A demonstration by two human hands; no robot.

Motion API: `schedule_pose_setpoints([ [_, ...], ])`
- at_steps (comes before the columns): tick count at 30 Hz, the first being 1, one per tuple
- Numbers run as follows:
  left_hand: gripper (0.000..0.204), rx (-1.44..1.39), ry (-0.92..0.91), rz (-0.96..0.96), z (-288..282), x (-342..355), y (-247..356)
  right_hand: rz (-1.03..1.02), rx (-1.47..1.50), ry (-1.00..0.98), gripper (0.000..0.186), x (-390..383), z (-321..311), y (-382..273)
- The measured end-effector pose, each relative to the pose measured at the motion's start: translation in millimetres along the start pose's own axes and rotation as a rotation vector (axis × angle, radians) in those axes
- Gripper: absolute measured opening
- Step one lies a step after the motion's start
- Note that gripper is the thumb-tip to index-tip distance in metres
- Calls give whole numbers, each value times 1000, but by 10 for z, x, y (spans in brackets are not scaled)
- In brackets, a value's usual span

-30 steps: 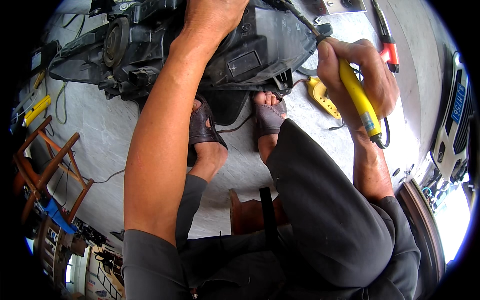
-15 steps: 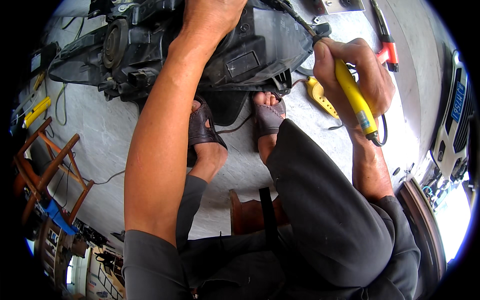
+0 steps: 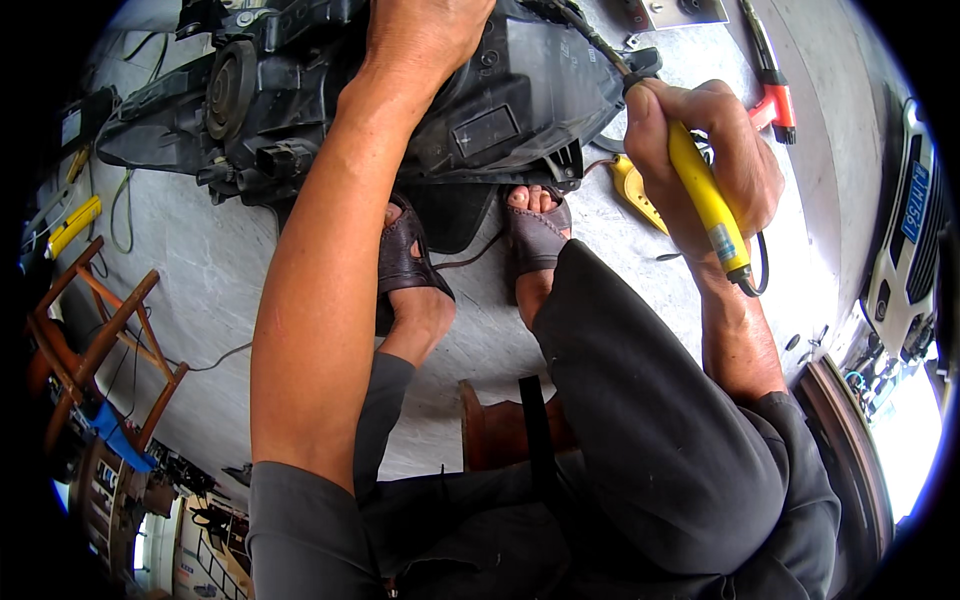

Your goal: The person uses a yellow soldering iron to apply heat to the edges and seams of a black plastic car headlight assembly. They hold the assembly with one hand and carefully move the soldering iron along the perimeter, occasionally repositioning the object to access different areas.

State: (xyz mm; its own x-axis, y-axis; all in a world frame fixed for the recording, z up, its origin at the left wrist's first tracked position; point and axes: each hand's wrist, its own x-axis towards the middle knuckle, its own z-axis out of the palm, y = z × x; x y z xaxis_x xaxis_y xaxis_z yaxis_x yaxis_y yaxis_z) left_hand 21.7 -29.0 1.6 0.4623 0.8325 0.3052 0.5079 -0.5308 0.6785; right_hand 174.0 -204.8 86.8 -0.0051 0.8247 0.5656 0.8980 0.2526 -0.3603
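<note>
The black plastic housing point(image 3: 500, 112) lies crosswise in front of the knees, with 2 brown sandals point(image 3: 402, 262) at its near edge. Over its middle, the left hand point(image 3: 425, 35) is cut off by the upper rim, so I cannot tell whether it grips anything. Beside its right end, the right hand point(image 3: 735, 150) is wrapped around a yellow-handled tool point(image 3: 708, 200); the thin metal shaft point(image 3: 606, 50) reaches over that end, tip out of view. To work well, I'd judge, steady the housing with the left, guide the shaft lightly, and keep its tip clear of that hand.
</note>
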Motion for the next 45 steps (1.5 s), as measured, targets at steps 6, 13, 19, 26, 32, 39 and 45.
schedule_pose_setpoints([
  [6,26,-27,-11,0,1,8,6,33,-32,32,16,4,-7,19],
  [13,26,-19,-9,6,4,-3,0,41,-1,73,15,-48,72,87],
  [19,26,12,-2,5,9,6,-22,193,74,96,16,-70,30,78],
  [26,25,14,-3,7,24,10,-13,337,246,98,19,-191,6,229],
  [32,25,37,10,-2,30,2,-39,350,301,42,23,-196,16,296],
  [39,25,18,-7,-3,21,18,-13,334,413,16,24,-113,-29,372],
  [45,26,-11,-4,-16,11,9,0,580,405,13,36,-66,-127,414],
])
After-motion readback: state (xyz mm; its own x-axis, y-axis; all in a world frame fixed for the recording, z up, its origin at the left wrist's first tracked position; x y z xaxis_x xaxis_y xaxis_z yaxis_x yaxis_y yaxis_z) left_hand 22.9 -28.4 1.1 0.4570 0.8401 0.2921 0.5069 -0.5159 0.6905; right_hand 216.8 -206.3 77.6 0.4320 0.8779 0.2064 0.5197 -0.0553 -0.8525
